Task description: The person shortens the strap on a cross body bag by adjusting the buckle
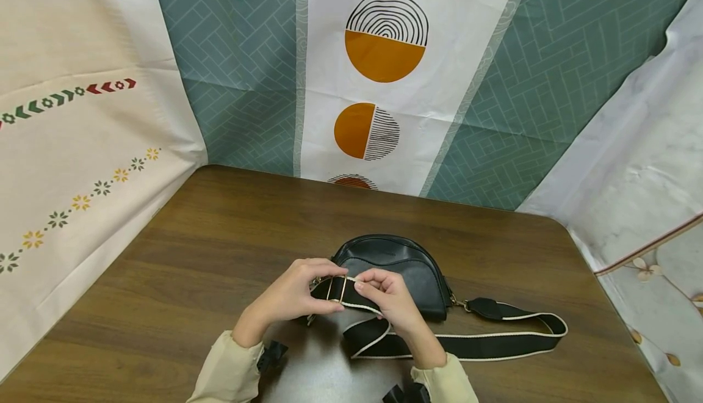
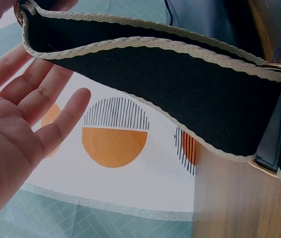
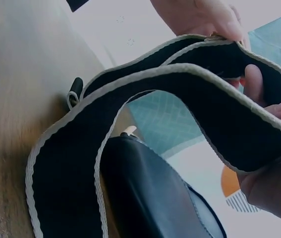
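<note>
A black half-moon handbag [image 1: 392, 262] sits on the table, with its wide black strap [image 1: 472, 347] edged in cream braid. My left hand [image 1: 293, 293] pinches the gold slider buckle [image 1: 343, 290] on the strap between thumb and fingers, in front of the bag. To its right, my right hand [image 1: 394, 302] grips the strap between thumb and fingers. In the left wrist view, the strap [image 2: 180, 94] forms two layers running to a gold bar at the right. The right wrist view shows the strap [image 3: 66, 173] looping up from the table into the right hand [image 3: 274, 183].
The wooden table [image 1: 181, 281] reaches to a patterned cloth [image 1: 241, 73] hanging at the back. White printed cloths hang at both sides. At the bag's right, a gold clasp [image 1: 460, 303] joins the strap, which curves out across the table.
</note>
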`<action>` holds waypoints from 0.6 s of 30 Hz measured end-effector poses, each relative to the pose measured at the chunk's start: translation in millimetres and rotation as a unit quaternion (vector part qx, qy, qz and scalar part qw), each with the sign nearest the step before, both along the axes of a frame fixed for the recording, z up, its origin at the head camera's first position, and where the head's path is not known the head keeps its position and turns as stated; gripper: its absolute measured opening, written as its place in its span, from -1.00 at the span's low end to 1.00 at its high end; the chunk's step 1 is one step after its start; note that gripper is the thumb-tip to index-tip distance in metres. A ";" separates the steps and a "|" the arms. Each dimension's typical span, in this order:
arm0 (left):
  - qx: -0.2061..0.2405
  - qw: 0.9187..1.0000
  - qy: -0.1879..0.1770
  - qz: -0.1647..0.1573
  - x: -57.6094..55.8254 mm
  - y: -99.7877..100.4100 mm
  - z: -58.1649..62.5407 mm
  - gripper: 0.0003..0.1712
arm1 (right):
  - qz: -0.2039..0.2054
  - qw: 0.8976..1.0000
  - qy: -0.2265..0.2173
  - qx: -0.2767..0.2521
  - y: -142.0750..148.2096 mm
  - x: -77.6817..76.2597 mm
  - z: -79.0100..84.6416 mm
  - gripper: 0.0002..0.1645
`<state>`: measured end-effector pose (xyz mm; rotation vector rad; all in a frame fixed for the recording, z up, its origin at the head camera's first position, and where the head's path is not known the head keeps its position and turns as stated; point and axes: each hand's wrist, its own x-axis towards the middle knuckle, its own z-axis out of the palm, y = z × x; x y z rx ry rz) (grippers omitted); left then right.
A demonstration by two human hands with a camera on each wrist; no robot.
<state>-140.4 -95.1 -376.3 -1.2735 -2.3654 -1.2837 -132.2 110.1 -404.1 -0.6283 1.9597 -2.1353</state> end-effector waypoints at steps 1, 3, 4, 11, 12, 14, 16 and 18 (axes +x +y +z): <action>0.001 1.000 0.003 0.001 0.0 0.2 0.1 -0.49 | -0.001 1.000 -0.001 -0.001 -0.6 0.4 0.6 -0.78; 0.002 1.000 0.008 0.000 0.0 0.5 0.3 -0.50 | -0.004 1.000 -0.002 -0.002 -1.8 1.4 1.6 -0.78; 0.003 1.000 0.009 -0.001 0.1 0.6 0.4 -0.50 | -0.006 1.000 -0.003 -0.002 -2.4 1.9 1.9 -0.77; 0.012 1.000 0.012 -0.004 -0.5 1.2 -0.7 -0.50 | -0.016 1.000 -0.024 -0.012 -5.3 4.7 2.7 -0.74; 0.013 1.000 0.013 -0.004 -0.6 1.4 -1.0 -0.50 | -0.018 0.999 -0.026 -0.013 -5.7 5.0 2.8 -0.74; 0.016 1.000 0.014 -0.004 -0.6 1.9 -1.3 -0.50 | -0.022 0.999 -0.029 -0.014 -6.4 5.6 2.9 -0.74; 0.021 1.000 0.014 -0.006 -0.4 2.4 -1.4 -0.50 | -0.025 0.999 -0.032 -0.015 -7.0 6.3 2.8 -0.74; 0.026 1.000 0.015 -0.007 -0.1 3.2 -1.6 -0.51 | -0.027 0.999 -0.032 -0.017 -7.5 6.9 2.7 -0.75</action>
